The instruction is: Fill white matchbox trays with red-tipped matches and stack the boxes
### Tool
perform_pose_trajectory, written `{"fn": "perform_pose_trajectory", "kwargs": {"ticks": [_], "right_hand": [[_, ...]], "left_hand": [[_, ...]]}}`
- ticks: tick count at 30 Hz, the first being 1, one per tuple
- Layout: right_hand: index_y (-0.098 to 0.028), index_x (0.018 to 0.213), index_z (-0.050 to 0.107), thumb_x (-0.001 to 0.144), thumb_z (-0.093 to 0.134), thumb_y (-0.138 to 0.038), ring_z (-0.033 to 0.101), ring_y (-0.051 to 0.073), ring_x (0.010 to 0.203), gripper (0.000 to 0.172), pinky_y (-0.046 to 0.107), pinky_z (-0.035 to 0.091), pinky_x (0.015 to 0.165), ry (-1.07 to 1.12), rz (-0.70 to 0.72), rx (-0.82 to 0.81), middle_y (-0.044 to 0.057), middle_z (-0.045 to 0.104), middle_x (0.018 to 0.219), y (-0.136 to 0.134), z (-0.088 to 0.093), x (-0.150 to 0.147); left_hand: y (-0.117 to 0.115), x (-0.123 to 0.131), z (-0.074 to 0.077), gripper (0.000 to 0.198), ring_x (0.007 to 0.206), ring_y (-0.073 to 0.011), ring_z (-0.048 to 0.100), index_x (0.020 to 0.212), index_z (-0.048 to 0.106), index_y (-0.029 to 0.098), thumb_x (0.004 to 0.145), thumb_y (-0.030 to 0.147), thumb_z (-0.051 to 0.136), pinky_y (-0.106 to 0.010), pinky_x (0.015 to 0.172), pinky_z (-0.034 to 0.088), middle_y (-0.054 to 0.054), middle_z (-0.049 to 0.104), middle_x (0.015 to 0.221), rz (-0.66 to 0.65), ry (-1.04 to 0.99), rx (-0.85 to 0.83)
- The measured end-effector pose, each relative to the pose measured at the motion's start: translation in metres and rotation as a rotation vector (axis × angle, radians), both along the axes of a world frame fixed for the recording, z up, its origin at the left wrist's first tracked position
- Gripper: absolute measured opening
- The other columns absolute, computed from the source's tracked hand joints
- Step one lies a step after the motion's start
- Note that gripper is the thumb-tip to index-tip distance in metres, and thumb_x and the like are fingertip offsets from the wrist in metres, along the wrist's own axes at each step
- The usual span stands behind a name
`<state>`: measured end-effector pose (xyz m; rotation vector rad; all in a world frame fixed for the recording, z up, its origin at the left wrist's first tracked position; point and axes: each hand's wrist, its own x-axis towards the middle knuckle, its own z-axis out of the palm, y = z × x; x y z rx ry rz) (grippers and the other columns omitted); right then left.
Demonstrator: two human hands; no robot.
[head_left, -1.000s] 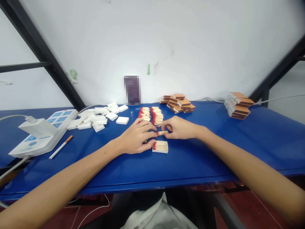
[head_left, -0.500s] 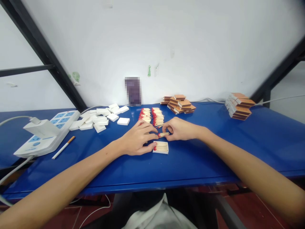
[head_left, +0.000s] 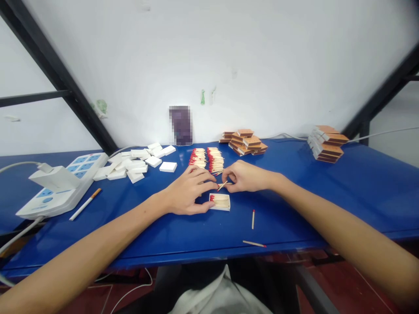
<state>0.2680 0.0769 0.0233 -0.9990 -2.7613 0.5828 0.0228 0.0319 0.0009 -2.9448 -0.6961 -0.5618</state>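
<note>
My right hand (head_left: 244, 176) pinches a few red-tipped matches (head_left: 224, 185) between thumb and fingertips, one of them slanting across the others. My left hand (head_left: 191, 190) is open, its fingers apart. Its index fingertip reaches the heads of those matches, while its thumb rests at the left end of a white matchbox tray (head_left: 225, 209). Matches lie side by side in that tray, heads to the left. Just beyond my hands are two rows of loose matches (head_left: 215, 160). Nearer the front edge, two single matches (head_left: 253, 219) lie apart on the blue table (head_left: 183, 237).
White trays (head_left: 132, 165) are heaped at the left. Beside them are a power strip (head_left: 62, 198) with a plugged-in adapter and a cigarette (head_left: 85, 204). Brown matchbox sleeves (head_left: 247, 143) are piled at the back, with another stack (head_left: 328, 144) at the right. A pixelated dark panel (head_left: 181, 125) leans on the wall.
Two single matches now lie on the table right of and in front of the tray. One match in my right hand has turned aslant. Both hands stay in nearly the same place.
</note>
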Motion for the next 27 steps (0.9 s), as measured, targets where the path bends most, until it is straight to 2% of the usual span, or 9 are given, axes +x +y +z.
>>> {"fn": "perform_pose_trajectory", "kwargs": {"ticks": [6,10,12,16,27], "right_hand": [[-0.017,0.082,0.073,0.074,0.065,-0.02,0.046,0.009,0.053,0.011,0.023,0.033,0.057,0.004,0.0,0.018,-0.005,0.055,0.058,0.003,-0.002,0.003],[-0.016,0.081,0.072,0.074,0.065,-0.019,0.046,0.009,0.053,0.01,0.023,0.033,0.056,0.008,-0.012,0.011,-0.005,0.054,0.057,0.003,0.0,0.004],[-0.016,0.082,0.072,0.074,0.065,-0.019,0.046,0.009,0.052,0.011,0.023,0.033,0.057,0.011,-0.017,0.007,-0.006,0.054,0.057,0.004,0.0,0.004],[-0.015,0.082,0.072,0.075,0.065,-0.02,0.044,0.009,0.051,0.011,0.023,0.033,0.056,0.04,-0.026,-0.01,-0.006,0.052,0.055,0.004,0.001,0.005],[-0.014,0.079,0.07,0.079,0.066,-0.029,0.036,0.007,0.049,0.015,0.022,0.031,0.049,0.169,0.043,-0.231,-0.007,0.045,0.053,-0.01,0.011,0.002]], "left_hand": [[0.0,0.0,0.001,0.033,0.113,-0.0274,0.058,0.117,0.064,0.019,0.092,0.039,0.056,-0.044,0.099,0.036,-0.011,0.066,0.119,-0.004,-0.003,-0.006],[-0.002,0.0,0.002,0.04,0.114,-0.0293,0.056,0.115,0.064,0.019,0.088,0.048,0.06,-0.047,0.102,0.035,-0.012,0.065,0.12,-0.008,0.02,-0.032],[-0.003,0.0,0.002,0.043,0.115,-0.0303,0.055,0.112,0.065,0.019,0.085,0.052,0.063,-0.048,0.104,0.034,-0.012,0.064,0.12,-0.005,0.035,-0.039],[-0.004,0.0,0.002,0.036,0.114,-0.0296,0.055,0.101,0.065,0.018,0.086,0.051,0.063,-0.047,0.104,0.034,-0.012,0.063,0.118,0.006,0.04,-0.029],[-0.002,0.0,0.0,0.038,0.11,-0.0284,0.056,0.1,0.066,0.016,0.088,0.052,0.06,-0.047,0.103,0.034,-0.012,0.063,0.115,0.001,0.036,-0.006]]}}
